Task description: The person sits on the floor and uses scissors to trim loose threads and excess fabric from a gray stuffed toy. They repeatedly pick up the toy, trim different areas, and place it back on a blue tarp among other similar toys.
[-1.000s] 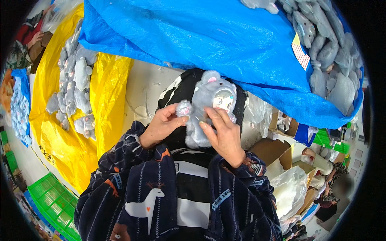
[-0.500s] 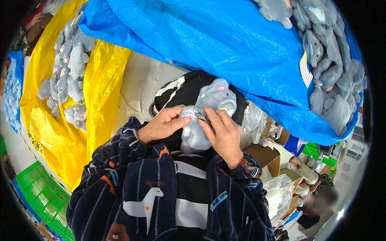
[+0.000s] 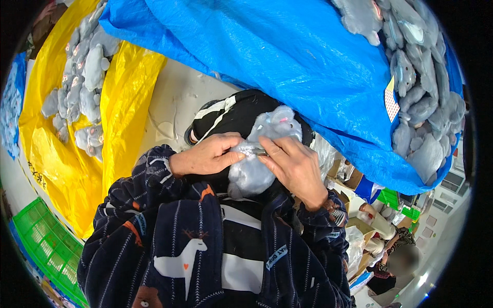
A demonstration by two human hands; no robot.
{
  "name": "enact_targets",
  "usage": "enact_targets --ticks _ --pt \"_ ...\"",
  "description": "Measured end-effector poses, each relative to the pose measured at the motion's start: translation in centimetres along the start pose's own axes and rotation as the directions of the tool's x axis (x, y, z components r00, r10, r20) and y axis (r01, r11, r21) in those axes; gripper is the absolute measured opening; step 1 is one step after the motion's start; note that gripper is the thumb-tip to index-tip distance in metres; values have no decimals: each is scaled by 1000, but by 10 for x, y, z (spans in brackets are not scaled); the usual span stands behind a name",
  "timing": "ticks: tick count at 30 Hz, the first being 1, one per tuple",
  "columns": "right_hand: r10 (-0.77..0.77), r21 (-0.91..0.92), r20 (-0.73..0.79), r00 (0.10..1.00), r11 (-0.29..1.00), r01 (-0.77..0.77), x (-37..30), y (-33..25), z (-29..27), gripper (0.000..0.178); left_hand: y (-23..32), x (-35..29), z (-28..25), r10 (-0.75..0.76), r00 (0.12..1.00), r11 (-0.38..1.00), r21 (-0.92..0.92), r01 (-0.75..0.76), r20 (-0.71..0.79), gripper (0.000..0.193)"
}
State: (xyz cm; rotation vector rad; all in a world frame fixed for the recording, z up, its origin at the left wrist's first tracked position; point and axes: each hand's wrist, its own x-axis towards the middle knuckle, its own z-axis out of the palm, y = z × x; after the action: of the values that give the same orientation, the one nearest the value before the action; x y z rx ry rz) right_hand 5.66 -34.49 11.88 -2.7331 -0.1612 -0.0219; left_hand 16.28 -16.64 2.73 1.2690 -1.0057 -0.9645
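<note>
Grey plush toy [image 3: 255, 169], judged soft and light, is pinched at its upper seam by left hand [image 3: 204, 156] and right hand [image 3: 295, 167] fingers.

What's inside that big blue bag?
Grey plush toys fill the blue bag; they show at its open top. How far down the pile goes is hidden by the bag's wall.

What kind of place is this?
Likely a toy workshop or packing floor. A big blue plastic sack and a yellow plastic sack hold piles of identical grey plush animals; both hands work on one grey plush toy; cardboard boxes stand nearby.
</note>
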Motion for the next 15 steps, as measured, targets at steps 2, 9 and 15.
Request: enact_targets --ticks 2,9,15 --pt "-26 -16 30 999 1000 27 3 2 -2 35 -2 1 -2 8 1000 1000 10 -9 26 18" --pt "-34 -27 85 996 999 36 3 4 -5 36 0 1 -4 -35 999 997 -63 37 39 16" --pt "-62 -52 82 995 996 66 7 1 -2 37 3 3 -6 -40 996 999 -21 42 76 16"
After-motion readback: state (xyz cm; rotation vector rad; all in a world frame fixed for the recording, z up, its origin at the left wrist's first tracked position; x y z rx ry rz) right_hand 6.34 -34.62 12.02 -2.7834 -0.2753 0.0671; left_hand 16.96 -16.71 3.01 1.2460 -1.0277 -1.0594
